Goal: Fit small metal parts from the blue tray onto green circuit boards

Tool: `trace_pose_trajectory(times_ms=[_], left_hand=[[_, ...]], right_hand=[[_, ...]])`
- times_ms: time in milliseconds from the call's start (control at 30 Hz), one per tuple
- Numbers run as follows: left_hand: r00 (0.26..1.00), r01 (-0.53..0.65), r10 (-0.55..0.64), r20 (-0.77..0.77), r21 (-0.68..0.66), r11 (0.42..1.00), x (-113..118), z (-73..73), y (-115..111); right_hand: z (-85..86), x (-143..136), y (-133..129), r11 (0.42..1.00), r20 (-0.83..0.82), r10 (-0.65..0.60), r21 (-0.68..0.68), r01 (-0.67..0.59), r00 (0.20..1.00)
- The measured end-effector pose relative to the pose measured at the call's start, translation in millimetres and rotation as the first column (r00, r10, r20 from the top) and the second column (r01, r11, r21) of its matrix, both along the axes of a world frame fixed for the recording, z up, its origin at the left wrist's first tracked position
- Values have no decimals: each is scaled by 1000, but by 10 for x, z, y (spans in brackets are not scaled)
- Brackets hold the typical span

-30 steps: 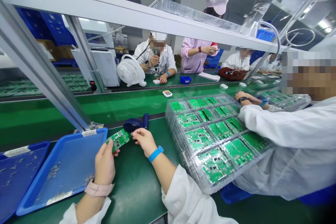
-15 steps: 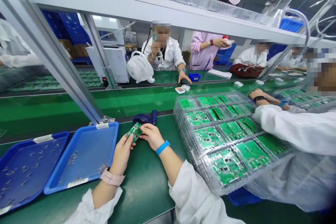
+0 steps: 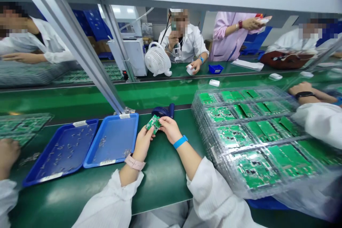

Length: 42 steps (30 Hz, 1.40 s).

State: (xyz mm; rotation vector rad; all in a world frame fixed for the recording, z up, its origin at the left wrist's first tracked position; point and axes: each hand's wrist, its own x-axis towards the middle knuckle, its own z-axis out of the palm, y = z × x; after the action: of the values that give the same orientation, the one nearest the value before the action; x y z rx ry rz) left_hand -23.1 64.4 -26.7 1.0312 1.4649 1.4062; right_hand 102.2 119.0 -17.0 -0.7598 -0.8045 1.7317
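Observation:
A small green circuit board (image 3: 153,124) with white and dark parts is held up over the green bench. My left hand (image 3: 143,142) pinches its lower left side, thumb on top. The fingertips of my right hand (image 3: 170,128) close on its right edge; whether they also hold a small part cannot be made out. Just behind the board lies a dark blue handheld fan (image 3: 171,110).
Two blue trays (image 3: 92,156) (image 3: 60,175) with small metal parts stand at left. Stacked clear trays (image 3: 213,151) of green boards fill the right. A metal post (image 3: 88,53) slants at left. Co-workers' hands (image 3: 8,155) (image 3: 303,89) are on both sides.
The view has turned left, so the bench scene sits further right and another person's hand shows at left. Both my hands still hold the board. Across the bench, a person has picked up a white item.

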Motion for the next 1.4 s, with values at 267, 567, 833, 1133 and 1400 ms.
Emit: trace_pose_trajectory(times_ms=[267, 567, 833, 1133, 1400], left_hand=[[995, -98, 98, 10, -8, 995, 1, -2, -7], [985, -148, 145, 92, 20, 989, 12, 23, -36], [979, -173, 167, 116, 44, 984, 6, 36, -50], [988, -140, 146, -57, 93, 986, 18, 68, -88], [961, -48, 93, -260, 172, 984, 20, 95, -116]], right_hand=[[-32, 16, -4, 991, 261, -53, 131, 19, 964], [-27, 47, -45, 929, 514, -213, 371, 9, 831], [-26, 61, -37, 964, 488, -107, 263, -30, 866], [-47, 62, -31, 970, 536, -138, 243, 5, 833], [-41, 65, -6, 976, 550, -162, 210, 52, 819]])
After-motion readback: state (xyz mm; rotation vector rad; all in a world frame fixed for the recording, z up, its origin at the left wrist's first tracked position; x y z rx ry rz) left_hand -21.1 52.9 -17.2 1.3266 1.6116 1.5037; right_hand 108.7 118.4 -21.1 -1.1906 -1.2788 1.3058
